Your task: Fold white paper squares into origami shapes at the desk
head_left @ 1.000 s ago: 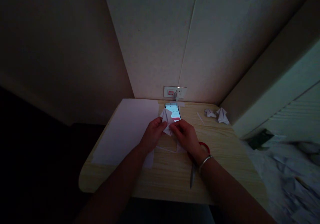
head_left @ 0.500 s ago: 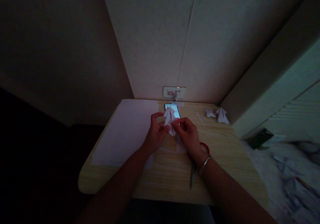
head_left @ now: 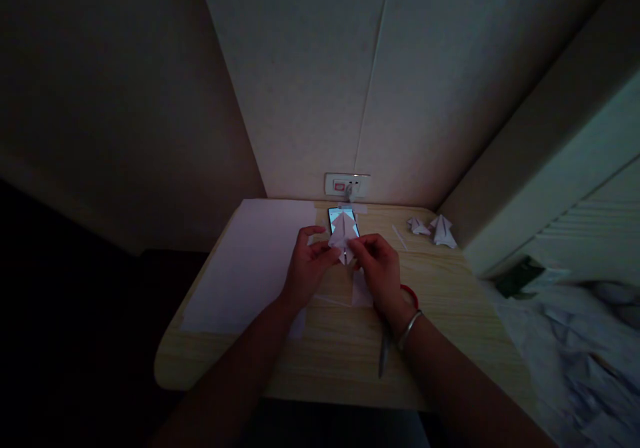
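Note:
A small white folded paper figure (head_left: 343,229) is held up between both hands over the table. My left hand (head_left: 309,259) pinches its lower left side with thumb and fingers, the index finger raised apart from it. On the lower right edge, my right hand (head_left: 376,259) grips it between thumb and index finger. Behind the figure lies a phone (head_left: 334,215) with a lit screen, partly covered by it. Red-handled scissors (head_left: 411,295) lie partly under my right wrist, blades toward the front edge.
White paper sheets (head_left: 250,261) cover the left of the wooden table (head_left: 345,361). Two folded paper figures, a small one (head_left: 417,226) and a larger one (head_left: 443,231), stand at the back right. A wall socket (head_left: 347,185) holds a plug. Thin paper strips (head_left: 400,237) lie about.
The paper figure has been turned more upright and its lower points are spread wider between my fingers. Both hands stay almost in place, still holding it.

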{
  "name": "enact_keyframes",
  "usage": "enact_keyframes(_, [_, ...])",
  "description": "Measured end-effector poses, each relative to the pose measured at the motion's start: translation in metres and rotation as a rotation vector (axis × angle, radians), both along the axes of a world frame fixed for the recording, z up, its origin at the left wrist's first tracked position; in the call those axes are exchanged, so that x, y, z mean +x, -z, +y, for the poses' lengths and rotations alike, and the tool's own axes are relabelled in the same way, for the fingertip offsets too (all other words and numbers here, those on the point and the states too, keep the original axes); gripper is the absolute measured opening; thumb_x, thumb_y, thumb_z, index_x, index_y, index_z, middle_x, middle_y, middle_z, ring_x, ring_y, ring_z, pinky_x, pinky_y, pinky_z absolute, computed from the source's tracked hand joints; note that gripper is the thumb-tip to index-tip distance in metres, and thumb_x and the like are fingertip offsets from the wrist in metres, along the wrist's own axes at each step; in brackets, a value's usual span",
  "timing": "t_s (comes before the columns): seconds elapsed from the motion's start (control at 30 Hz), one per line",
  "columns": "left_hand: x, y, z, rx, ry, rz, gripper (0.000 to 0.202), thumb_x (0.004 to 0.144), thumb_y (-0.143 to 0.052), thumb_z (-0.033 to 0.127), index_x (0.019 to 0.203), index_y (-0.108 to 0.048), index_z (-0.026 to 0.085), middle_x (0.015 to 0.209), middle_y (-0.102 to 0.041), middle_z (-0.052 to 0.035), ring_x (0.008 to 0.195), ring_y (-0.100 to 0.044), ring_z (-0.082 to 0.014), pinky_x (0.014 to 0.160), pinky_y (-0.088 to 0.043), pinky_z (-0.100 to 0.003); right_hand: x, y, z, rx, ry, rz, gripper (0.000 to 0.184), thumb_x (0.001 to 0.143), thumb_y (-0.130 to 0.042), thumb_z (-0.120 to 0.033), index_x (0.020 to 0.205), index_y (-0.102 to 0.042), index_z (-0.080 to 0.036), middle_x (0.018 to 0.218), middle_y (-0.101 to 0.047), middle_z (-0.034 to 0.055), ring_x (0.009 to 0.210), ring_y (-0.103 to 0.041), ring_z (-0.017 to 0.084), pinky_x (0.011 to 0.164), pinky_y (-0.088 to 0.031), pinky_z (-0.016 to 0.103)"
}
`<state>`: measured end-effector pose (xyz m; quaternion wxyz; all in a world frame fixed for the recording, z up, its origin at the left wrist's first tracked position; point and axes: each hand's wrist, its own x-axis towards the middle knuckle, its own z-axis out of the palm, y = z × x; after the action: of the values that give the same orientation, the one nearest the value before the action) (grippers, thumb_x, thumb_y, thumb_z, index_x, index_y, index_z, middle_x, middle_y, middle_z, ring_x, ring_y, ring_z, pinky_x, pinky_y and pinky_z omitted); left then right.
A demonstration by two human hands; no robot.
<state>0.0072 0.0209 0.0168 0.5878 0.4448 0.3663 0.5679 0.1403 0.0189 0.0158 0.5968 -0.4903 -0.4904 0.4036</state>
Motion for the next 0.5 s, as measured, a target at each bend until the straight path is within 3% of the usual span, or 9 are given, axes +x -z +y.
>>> enact_keyframes(0.2, [-0.002, 0.000, 0.003, -0.034, -0.095, 0.064, 0.019, 0.066, -0.071, 0.026, 0.077, -0.058, 0.016, 0.069, -0.063, 0.0025, 0.061, -0.060, -0.0093, 0.064, -0.051, -0.023, 0.001, 0.002, 0.001, 0.020, -0.129, 0.064, 0.015, 0.073, -0.066, -0.034, 0.080, -0.064, -0.021, 0.067, -0.061, -0.0015, 0.060, -0.055, 0.012, 0.047, -0.046, 0.022])
enact_keyframes(0.3, [-0.003, -0.003, 0.003, -0.046, -0.116, 0.062, 0.019, 0.065, -0.072, 0.027, 0.075, -0.061, 0.016, 0.067, -0.064, 0.0018, 0.058, -0.059, -0.0096, 0.062, -0.050, -0.023, 0.001, 0.002, 0.000, 0.014, -0.209, 0.082, 0.016, 0.074, -0.066, -0.035, 0.082, -0.065, -0.021, 0.070, -0.063, -0.0004, 0.063, -0.059, 0.014, 0.048, -0.049, 0.023])
enact_keyframes(0.5, [-0.004, -0.012, -0.003, -0.048, -0.116, 0.114, 0.020, 0.061, -0.075, 0.029, 0.067, -0.062, 0.015, 0.059, -0.064, 0.0010, 0.054, -0.059, -0.0110, 0.058, -0.048, -0.023, 0.005, -0.002, -0.001, 0.008, -0.199, 0.094, 0.016, 0.073, -0.067, -0.035, 0.073, -0.061, -0.020, 0.062, -0.062, -0.0033, 0.048, -0.055, 0.010, 0.049, -0.047, 0.024])
